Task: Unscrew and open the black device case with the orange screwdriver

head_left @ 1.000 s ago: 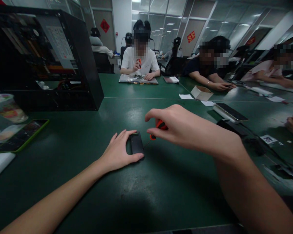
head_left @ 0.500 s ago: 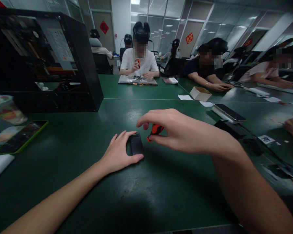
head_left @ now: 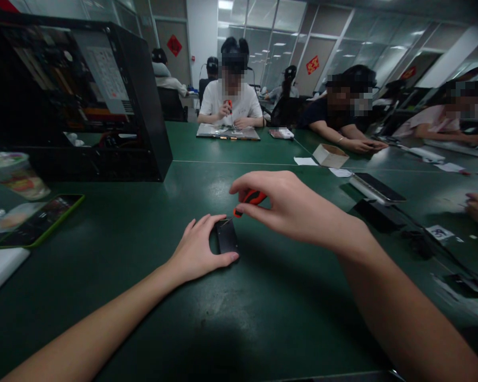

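Green table [head_left: 143, 313] fills the foreground, with a PC case [head_left: 149, 106] standing at its left, a cup [head_left: 22, 178] and a phone [head_left: 42, 220] near it; a co-worker [head_left: 231, 103] in white sits across. On the table, the black block [head_left: 228, 239] lies flat between the left hand's [head_left: 197, 244] thumb and fingers, gripped at its ends. The right hand [head_left: 290, 204] grasps an orange-and-black screwdriver [head_left: 255, 198], its shaft over the block's far end; whether the tip touches cannot be told.

Our L hand [head_left: 197, 244]: low, thumb [head_left: 226, 259] & fingers [head_left: 209, 220] curved in a C, tips apart. Our R hand [head_left: 287, 204]: higher, just R of those fingertips, wrist [head_left: 348, 233] bent, index arched over thumb.
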`<state>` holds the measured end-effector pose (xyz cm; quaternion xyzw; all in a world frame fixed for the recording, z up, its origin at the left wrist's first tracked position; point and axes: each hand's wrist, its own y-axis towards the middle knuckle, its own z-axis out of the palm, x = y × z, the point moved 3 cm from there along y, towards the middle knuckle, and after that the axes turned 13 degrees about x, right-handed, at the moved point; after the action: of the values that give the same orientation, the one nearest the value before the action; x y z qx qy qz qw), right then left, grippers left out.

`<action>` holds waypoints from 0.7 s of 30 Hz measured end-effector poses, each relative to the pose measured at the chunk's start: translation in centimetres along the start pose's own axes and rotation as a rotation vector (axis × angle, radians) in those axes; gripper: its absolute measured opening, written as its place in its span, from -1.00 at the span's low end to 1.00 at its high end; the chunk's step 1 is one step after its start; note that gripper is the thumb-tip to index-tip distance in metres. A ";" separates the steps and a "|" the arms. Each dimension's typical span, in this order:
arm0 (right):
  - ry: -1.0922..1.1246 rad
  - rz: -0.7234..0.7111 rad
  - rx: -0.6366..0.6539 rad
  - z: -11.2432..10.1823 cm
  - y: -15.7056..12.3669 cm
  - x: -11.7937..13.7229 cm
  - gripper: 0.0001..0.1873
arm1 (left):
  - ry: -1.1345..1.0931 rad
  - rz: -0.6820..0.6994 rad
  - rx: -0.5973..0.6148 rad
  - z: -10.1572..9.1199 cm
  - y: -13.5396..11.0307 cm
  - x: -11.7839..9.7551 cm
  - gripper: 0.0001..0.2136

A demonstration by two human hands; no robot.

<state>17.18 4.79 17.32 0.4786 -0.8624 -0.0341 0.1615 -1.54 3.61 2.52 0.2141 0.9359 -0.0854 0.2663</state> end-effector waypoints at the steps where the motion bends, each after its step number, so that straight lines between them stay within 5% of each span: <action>1: 0.004 -0.005 0.009 0.1 0.1 0.0 -0.80 | 0.000 0.003 -0.001 0.0 0.0 0.0 -0.17; 14: -0.008 0.022 0.087 0.9 0.4 0.1 -0.78 | 0.025 0.024 -0.022 0.2 0.1 0.3 -0.16; 21: 0.024 -0.025 -0.057 2.3 1.3 1.1 -0.74 | 0.039 0.012 -0.022 0.2 0.4 0.2 -0.16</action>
<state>14.83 4.32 15.69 0.4849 -0.8530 -0.0550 0.1850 -1.45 3.94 2.21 0.2186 0.9405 -0.0695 0.2507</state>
